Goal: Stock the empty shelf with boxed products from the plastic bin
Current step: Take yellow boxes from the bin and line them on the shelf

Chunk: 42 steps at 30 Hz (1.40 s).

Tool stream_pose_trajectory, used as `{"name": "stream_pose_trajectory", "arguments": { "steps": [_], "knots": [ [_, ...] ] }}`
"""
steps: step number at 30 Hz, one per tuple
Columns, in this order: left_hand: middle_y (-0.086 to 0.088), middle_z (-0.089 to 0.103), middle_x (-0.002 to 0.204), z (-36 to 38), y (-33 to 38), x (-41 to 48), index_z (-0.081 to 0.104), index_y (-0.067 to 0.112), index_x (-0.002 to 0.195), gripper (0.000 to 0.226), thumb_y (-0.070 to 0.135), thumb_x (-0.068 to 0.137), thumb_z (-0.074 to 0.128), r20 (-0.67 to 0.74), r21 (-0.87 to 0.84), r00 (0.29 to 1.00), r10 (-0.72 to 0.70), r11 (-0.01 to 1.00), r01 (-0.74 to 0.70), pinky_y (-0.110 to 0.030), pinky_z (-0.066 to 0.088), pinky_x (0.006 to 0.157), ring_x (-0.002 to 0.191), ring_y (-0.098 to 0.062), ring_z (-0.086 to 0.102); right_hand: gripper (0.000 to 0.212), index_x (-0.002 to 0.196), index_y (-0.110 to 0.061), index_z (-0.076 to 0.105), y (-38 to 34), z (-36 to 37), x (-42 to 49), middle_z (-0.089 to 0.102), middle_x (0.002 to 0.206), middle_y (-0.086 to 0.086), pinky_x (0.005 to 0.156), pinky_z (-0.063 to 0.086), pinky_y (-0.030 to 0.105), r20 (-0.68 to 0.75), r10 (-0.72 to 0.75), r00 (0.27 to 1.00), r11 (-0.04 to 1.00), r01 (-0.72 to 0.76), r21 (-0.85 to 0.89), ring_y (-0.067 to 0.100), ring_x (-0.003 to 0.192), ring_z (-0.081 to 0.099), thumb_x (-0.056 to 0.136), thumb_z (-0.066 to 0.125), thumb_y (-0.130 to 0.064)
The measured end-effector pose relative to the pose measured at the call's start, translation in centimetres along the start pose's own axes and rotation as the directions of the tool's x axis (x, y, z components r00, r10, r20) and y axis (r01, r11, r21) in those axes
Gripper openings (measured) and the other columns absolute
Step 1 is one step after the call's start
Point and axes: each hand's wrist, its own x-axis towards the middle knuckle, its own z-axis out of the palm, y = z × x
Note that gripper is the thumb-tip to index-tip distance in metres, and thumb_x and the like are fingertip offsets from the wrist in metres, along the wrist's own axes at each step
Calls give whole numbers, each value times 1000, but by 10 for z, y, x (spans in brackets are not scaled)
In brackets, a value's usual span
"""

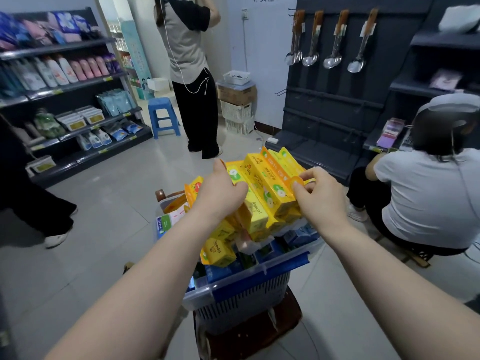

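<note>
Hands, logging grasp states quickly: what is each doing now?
Left hand: grips the yellow boxes.
Right hand: pinches the yellow boxes' orange end.

A standing person (187,48) in a grey top and black trousers faces away at 12 o'clock, a blue stool (163,116) just beside at 11. Store shelves (78,85) at 10 o'clock carry bottles (62,71) and pouches. Metal ladles (333,61) hang in a row at 1 o'clock. Between them, against the wall, a white basket (237,77) tops a cardboard box (236,94) set on white crates (237,118). A seated person (428,198) in a white shirt crouches at 3 o'clock; a passer-by's dark trouser leg (39,209) and white shoe (55,240) cross the grey tiled floor (117,178) at 9.
</note>
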Motion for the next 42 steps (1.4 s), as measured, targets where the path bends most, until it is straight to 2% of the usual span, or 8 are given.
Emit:
{"name": "stream_pose_trajectory", "arguments": {
  "steps": [5, 10, 18, 20, 25, 34, 39, 42],
  "knots": [
    [-4, 46, 69, -16, -6, -6, 23, 0, 139, 58, 18, 89, 46, 7, -6, 1000, -15, 1000, 15, -30, 29, 46, 67, -21, 48, 2, 90, -21, 55, -4, -13, -6, 64, 64, -5, 67, 54, 43, -80, 0, 997, 985, 13, 170, 18, 72, 63, 89, 57, -21],
    [-5, 55, 77, -39, 6, -25, 44, 8, 129, 39, 12, 91, 44, -91, 36, 992, 89, 996, -87, -27, 30, 48, 72, -24, 51, 16, 86, -30, 50, 3, -52, -14, 66, 74, -2, 68, 55, 42, -106, -4, 994, 935, 41, 352, 18, 74, 66, 92, 55, -17],
    [-1, 64, 99, -17, 92, -52, 63, 16, 109, 21, 15, 93, 49, -121, 47, 943, 311, 950, -308, -28, 40, 70, 91, -21, 57, 17, 90, -27, 50, 62, -178, -41, 62, 80, -4, 58, 53, 25, -280, 85, 956, 908, 41, 416, 1, 64, 63, 96, 49, -11],
    [-1, 63, 98, 6, 124, -58, 62, 17, 107, 21, 14, 93, 47, -83, 23, 925, 371, 928, -371, -28, 38, 69, 86, -20, 54, 18, 89, -29, 50, 86, -218, -54, 62, 81, -5, 62, 53, 31, -322, 119, 939, 929, 9, 369, 7, 68, 63, 97, 49, -13],
    [2, 59, 91, 75, 215, -81, 64, 20, 100, 22, 9, 91, 46, 13, -54, 832, 554, 832, -553, -28, 36, 70, 85, -19, 52, 20, 86, -31, 50, 146, -319, -104, 62, 86, 1, 76, 51, 46, -467, 194, 863, 961, -70, 269, 24, 82, 61, 95, 50, -13],
    [-3, 66, 99, 180, 351, -137, 65, 21, 104, 22, 13, 92, 48, 139, -188, 676, 724, 689, -700, -33, 44, 74, 94, -25, 57, 9, 98, -15, 50, 218, -438, -187, 59, 78, -2, 52, 40, 11, -667, 261, 698, 965, -173, 197, -5, 56, 52, 96, 48, -7],
    [-4, 65, 96, 223, 423, -146, 66, 17, 101, 19, 13, 92, 51, 166, -280, 556, 815, 579, -765, -32, 43, 77, 93, -26, 57, 6, 93, -24, 53, 246, -483, -197, 65, 86, 3, 72, 46, 38, -766, 225, 602, 964, -250, 87, 21, 79, 60, 90, 51, -20],
    [-3, 65, 98, 255, 475, -139, 67, 17, 101, 18, 13, 92, 51, 165, -320, 473, 865, 501, -804, -33, 44, 79, 94, -25, 58, 13, 88, -26, 53, 259, -514, -188, 64, 87, 2, 72, 46, 38, -810, 224, 541, 955, -289, 72, 22, 81, 59, 93, 51, -15]
  ]
}}
